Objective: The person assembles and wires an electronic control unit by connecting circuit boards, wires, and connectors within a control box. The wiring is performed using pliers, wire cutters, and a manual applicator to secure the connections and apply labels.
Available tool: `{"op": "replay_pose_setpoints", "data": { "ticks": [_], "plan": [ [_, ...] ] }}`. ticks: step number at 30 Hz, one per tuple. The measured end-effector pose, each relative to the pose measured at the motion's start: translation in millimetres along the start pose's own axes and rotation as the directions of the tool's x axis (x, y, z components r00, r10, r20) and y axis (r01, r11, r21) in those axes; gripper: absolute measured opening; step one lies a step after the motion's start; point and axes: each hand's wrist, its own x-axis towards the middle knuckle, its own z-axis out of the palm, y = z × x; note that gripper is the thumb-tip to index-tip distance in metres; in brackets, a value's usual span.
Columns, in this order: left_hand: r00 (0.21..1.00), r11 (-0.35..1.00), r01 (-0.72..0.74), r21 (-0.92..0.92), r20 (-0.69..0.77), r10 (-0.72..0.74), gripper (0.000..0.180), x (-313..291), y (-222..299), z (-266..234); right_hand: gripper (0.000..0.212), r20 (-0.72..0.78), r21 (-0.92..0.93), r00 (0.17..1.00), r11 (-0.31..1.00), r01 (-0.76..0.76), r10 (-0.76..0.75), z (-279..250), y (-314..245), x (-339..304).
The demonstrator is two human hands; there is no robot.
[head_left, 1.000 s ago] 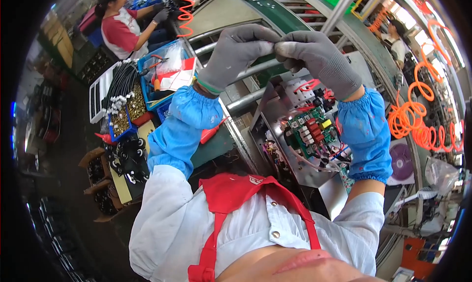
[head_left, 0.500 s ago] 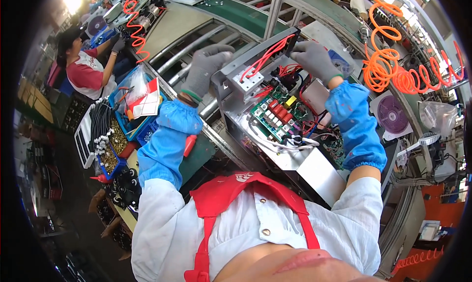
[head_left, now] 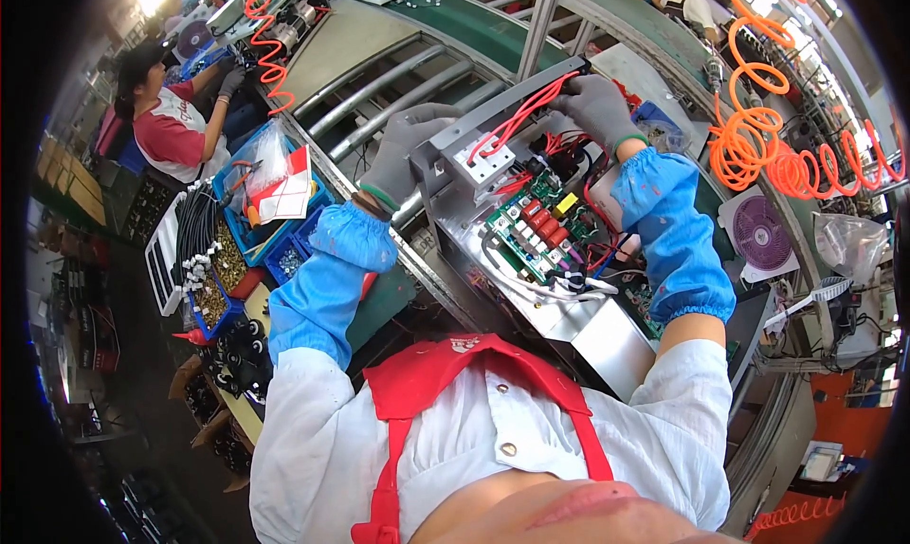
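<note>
An electronic device in an uncovered metal case (head_left: 578, 331) stands before me, its circuit board (head_left: 531, 229) exposed with red and white components. A dark grey metal panel (head_left: 502, 108) spans its far end, with red wires (head_left: 519, 117) running across to a pale block. My left hand (head_left: 403, 151), in a grey glove, is closed against the panel's left end; its fingertips are partly hidden behind it. At the opposite end my gloved right hand (head_left: 599, 110) has its fingers bent in on the panel. Loose wiring lies below that hand.
Left of the device are blue bins (head_left: 261, 226) of small parts, pliers and a bundle of black cables (head_left: 194, 231). Rollers (head_left: 398, 94) lie beyond. Orange coiled hoses (head_left: 749, 146) hang at the right, above a purple fan (head_left: 761, 231). A co-worker (head_left: 171, 117) sits far left.
My left hand has come down from above the rollers to the panel's left end. My right hand has shifted slightly left and its fingers have drawn in at the panel's right end.
</note>
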Motion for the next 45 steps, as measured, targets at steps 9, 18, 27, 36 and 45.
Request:
{"op": "replay_pose_setpoints", "data": {
  "ticks": [9, 18, 27, 36, 45],
  "plan": [
    [0.971, 0.967, -0.225, 0.122, -0.051, 0.232, 0.030, -4.7, -27.8, -11.8, 0.023, -0.076, 0.429, 0.997, 0.903, 0.025, 0.009, 37.3, 16.5, 14.3],
    [0.992, 0.741, 0.079, -0.667, -0.022, -0.126, 0.063, -35.2, -36.5, -100.2, 0.031, 0.078, 0.652, 0.990, 0.744, -0.142, 0.121, 22.0, 12.3, -6.6],
    [0.978, 0.664, 0.199, -0.720, 0.189, -0.088, 0.039, -115.2, -115.1, -335.3, 0.031, 0.142, 0.644, 0.981, 0.740, -0.193, 0.132, 23.8, 17.6, 7.2],
    [0.676, 0.283, 0.713, 0.641, -0.736, -0.037, 0.031, -167.6, -108.3, -333.7, 0.031, 0.126, 0.629, 0.984, 0.757, -0.176, 0.124, 23.7, 15.5, -2.9],
    [0.725, -0.350, 0.667, 0.657, -0.681, 0.104, 0.016, -194.9, -170.1, -301.1, 0.030, 0.114, 0.621, 0.988, 0.768, -0.154, 0.106, 21.2, 17.8, -1.8]
  ]
}}
